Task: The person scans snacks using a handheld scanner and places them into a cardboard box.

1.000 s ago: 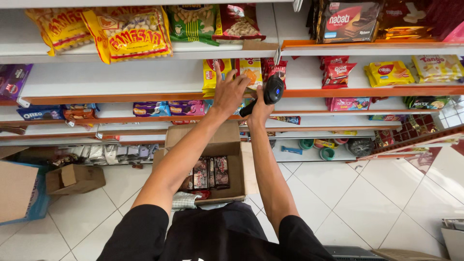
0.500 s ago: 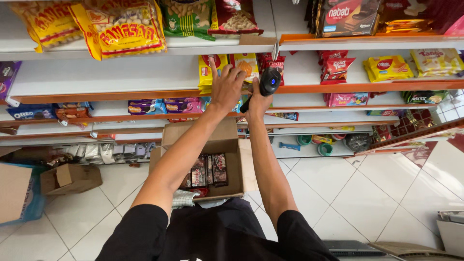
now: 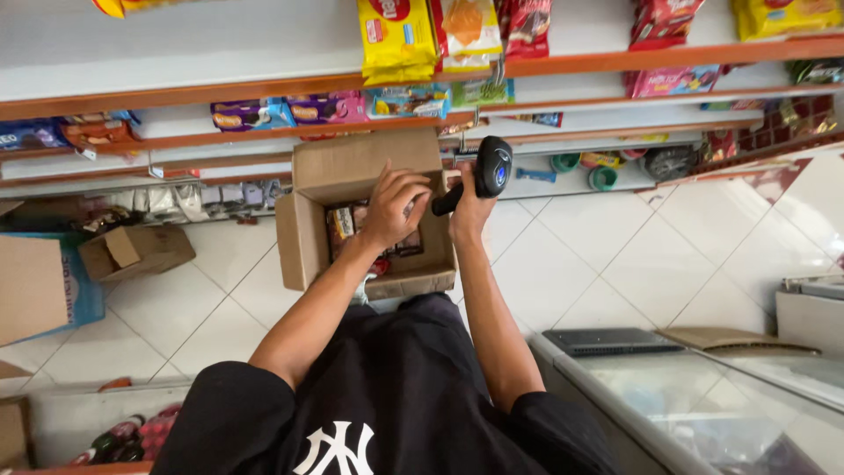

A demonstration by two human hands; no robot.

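An open cardboard box [image 3: 374, 215] is seen at the centre of the frame, resting against the person's lap, its flaps spread and dark snack packets [image 3: 345, 222] visible inside. The left hand [image 3: 396, 209] is lowered over the box opening, fingers spread and curled downward above the packets; whether a packet is actually gripped cannot be told, since the palm hides what lies beneath. Just right of the box, the right hand [image 3: 469, 207] is wrapped firmly around the handle of a black handheld barcode scanner [image 3: 485, 172], whose rounded head is raised above the box's right edge and turned toward the shelves. Along the top of the frame, orange-edged shelves [image 3: 264, 88] are lined with goods: a yellow snack bag [image 3: 396, 40] at upper centre, red packets [image 3: 664, 22] at upper right, purple packets [image 3: 255, 113] on the tier below. At the left, a smaller cardboard box [image 3: 136, 251] is set on the white tiled floor [image 3: 615, 255]. At lower right, the glass lid of a chest freezer [image 3: 703, 396] is caught in view.
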